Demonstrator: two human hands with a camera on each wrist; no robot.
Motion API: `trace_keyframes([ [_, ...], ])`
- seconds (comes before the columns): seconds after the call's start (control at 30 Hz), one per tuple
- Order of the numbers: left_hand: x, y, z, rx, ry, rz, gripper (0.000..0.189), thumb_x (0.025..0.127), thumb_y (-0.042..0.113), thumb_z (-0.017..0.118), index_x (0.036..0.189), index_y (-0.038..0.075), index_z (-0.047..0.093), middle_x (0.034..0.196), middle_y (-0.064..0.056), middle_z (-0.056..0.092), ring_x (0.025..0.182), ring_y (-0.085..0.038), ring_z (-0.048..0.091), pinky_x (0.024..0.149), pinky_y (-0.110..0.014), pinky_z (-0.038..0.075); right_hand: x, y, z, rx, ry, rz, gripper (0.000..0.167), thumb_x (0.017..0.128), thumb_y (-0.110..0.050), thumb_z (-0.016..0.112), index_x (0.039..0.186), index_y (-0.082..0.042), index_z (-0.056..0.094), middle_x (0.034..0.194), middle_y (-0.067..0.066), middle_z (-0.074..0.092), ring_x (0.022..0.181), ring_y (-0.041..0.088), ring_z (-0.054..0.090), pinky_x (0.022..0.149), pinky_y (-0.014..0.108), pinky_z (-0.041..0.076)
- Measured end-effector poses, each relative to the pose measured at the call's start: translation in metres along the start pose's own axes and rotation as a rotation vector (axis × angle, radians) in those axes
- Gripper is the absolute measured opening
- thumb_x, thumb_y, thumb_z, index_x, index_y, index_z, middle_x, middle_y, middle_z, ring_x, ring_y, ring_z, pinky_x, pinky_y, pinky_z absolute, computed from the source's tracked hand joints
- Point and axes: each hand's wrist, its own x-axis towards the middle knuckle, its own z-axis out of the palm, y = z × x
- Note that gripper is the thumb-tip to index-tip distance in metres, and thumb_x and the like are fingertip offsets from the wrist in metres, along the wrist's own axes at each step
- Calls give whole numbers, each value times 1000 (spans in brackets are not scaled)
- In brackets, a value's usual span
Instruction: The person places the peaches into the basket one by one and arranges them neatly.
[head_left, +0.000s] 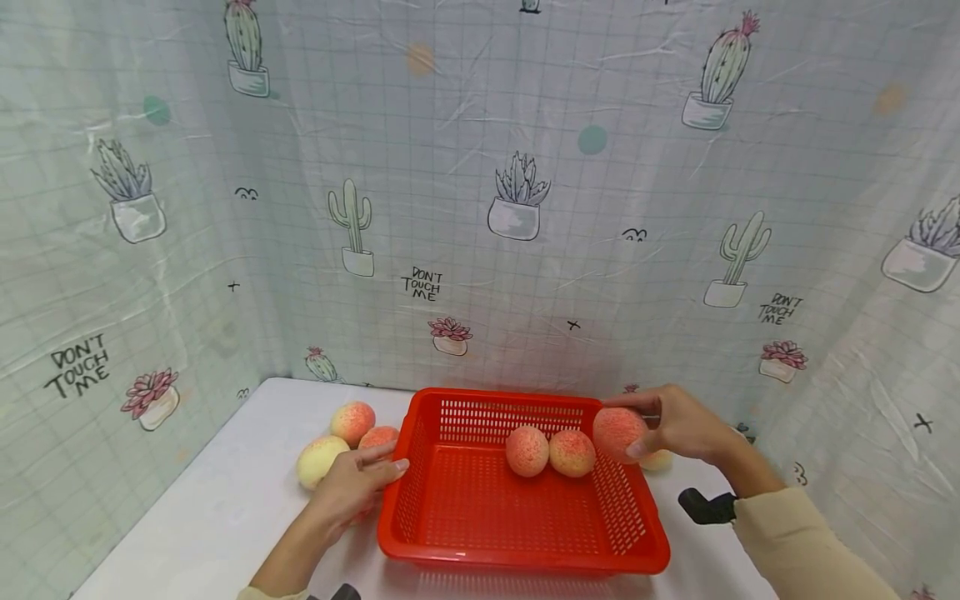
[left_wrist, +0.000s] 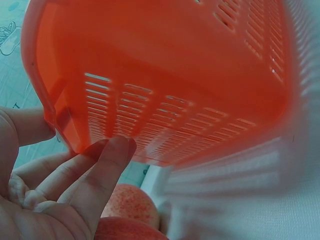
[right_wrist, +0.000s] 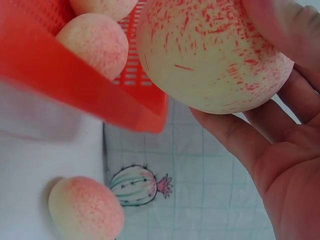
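Observation:
A red plastic basket [head_left: 510,517] with slotted walls sits in front of me, two toy-like peaches [head_left: 527,452] lying inside near its far right part. My left hand [head_left: 352,483] grips the basket's left rim, thumb over the edge and fingers against the slotted outer wall [left_wrist: 165,115]. My right hand [head_left: 678,425] holds another peach [head_left: 619,434] at the basket's right rim. From the right wrist view, thumb and fingers wrap round this pale, red-speckled peach [right_wrist: 215,60], just beyond the red rim [right_wrist: 135,112].
Several peaches [head_left: 352,423] are grouped on the white table [head_left: 187,500] left of the basket. One more peach [right_wrist: 87,210] lies outside the basket on the right. A cactus-printed curtain [head_left: 465,208] surrounds the table at the back and sides.

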Motion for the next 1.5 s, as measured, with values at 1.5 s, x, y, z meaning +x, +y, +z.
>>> trace_keyframes([
  [1.5, 0, -1, -1, 13, 9, -13, 64, 93, 24, 79, 148, -1, 56, 130, -21, 72, 100, -24, 76, 86, -45, 66, 56, -38, 42, 64, -130, -173, 63, 74, -6, 89, 133, -4, 70, 119, 13, 78, 99, 19, 74, 86, 26, 62],
])
